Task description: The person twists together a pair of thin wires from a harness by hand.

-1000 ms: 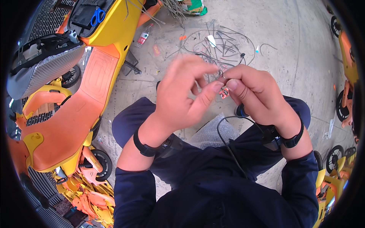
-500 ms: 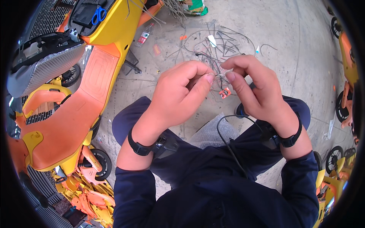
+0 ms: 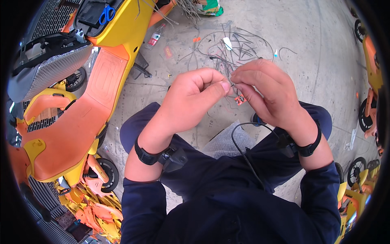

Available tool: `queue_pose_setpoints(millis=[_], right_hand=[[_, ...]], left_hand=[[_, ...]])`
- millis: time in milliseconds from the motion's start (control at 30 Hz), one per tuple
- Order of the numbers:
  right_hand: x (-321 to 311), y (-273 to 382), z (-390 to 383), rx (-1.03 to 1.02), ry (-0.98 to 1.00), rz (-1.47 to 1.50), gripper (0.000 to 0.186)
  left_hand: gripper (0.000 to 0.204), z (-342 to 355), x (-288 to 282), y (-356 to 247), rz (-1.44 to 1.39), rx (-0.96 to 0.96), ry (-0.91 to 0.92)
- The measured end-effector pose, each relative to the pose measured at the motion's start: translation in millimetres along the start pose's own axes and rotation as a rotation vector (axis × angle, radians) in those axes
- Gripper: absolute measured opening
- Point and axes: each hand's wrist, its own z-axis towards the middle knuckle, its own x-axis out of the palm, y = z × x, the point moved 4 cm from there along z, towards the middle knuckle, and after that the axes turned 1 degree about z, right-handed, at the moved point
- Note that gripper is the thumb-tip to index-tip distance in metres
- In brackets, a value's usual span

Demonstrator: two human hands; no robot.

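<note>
A wire (image 3: 232,85) is pinched tightly by fingers of the left hand (image 3: 187,96) at the lap's (image 3: 229,166) 12 o'clock. At its 3 o'clock, the right hand's fingers (image 3: 248,78) are slightly parted; their hold cannot be told.

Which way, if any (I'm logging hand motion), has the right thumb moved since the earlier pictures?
Yes: the right thumb has shifted left, toward the left hand, judged against the white scrap on the concrete floor.

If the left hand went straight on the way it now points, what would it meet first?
Probably the right hand, whose fingertips appear just ahead of the left hand; depth is unclear here, so I am not certain.
</note>
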Motion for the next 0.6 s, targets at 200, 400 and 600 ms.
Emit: queue_pose_setpoints(millis=[200, 400, 600], right_hand=[[0.3, 1.3, -1.4, 0.021, 0.012, -0.040, 0.018], [-1.7, 3.3, -1.5, 0.160, 0.060, 0.012, 0.015], [0.1, -3.3, -9.2, 0.606, 0.110, 0.531, 0.008]], left_hand=[[0.022, -2.1, -1.0, 1.2, -0.082, -0.113, 0.085], [0.015, -5.2, -2.4, -1.0, -0.028, -0.204, 0.080], [0.011, -4.9, -13.6, -9.5, 0.027, 0.165, -0.142]])
